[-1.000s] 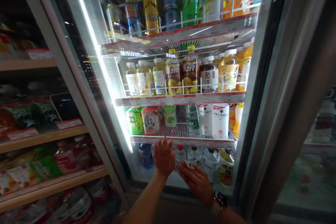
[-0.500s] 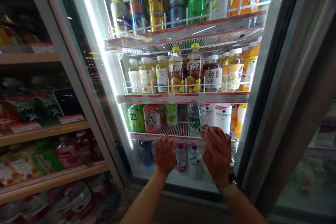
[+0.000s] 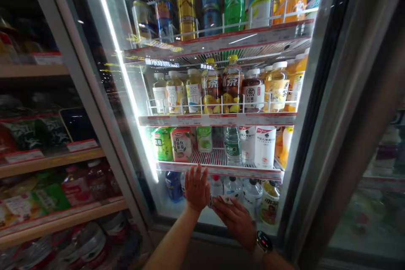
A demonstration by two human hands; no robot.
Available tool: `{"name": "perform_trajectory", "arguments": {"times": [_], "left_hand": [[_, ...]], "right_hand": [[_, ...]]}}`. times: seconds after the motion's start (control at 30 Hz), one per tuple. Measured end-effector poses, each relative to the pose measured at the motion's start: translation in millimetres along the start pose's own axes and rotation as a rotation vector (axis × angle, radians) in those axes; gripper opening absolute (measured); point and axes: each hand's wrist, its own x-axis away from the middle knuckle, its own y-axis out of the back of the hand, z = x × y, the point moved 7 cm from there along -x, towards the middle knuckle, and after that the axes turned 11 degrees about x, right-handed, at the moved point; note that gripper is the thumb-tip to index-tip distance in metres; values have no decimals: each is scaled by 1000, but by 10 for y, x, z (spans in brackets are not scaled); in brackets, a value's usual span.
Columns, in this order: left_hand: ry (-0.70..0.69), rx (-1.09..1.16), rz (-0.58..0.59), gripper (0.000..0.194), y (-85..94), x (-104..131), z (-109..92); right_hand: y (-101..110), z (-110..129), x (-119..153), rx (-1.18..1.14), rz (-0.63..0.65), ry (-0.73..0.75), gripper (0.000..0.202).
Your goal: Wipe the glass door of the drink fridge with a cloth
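Observation:
A glass fridge door stands in front of me, with lit shelves of drinks behind it. My left hand is spread against the glass with its fingers pointing up, holding nothing. Close to its right, my right hand presses a light folded cloth to the lower glass. Part of the cloth is hidden under the fingers. A dark watch is on the right wrist. Behind the hands, bottom-shelf bottles such as a clear one and a brown-labelled one show.
Metal door frames run along the left and right. To the left, an open rack carries packets and bottles. Inside the fridge, wire-fronted shelves hold bottles and cans. Another glass panel lies at the right.
My right hand has slid down and left across the glass with the cloth, from the lower shelf edge to beside my left hand. The left hand stays nearly in place.

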Motion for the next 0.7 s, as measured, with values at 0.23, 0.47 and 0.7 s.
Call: {"name": "perform_trajectory", "arguments": {"times": [0.23, 0.47, 0.7], "left_hand": [[1, 7, -31, 58, 21, -36, -14], [9, 8, -10, 61, 9, -23, 4], [-6, 18, -18, 60, 16, -55, -8]], "right_hand": [[187, -247, -104, 32, 11, -7, 35], [725, -1104, -449, 205, -331, -417, 56], [510, -941, -418, 240, -284, -507, 56]]}}
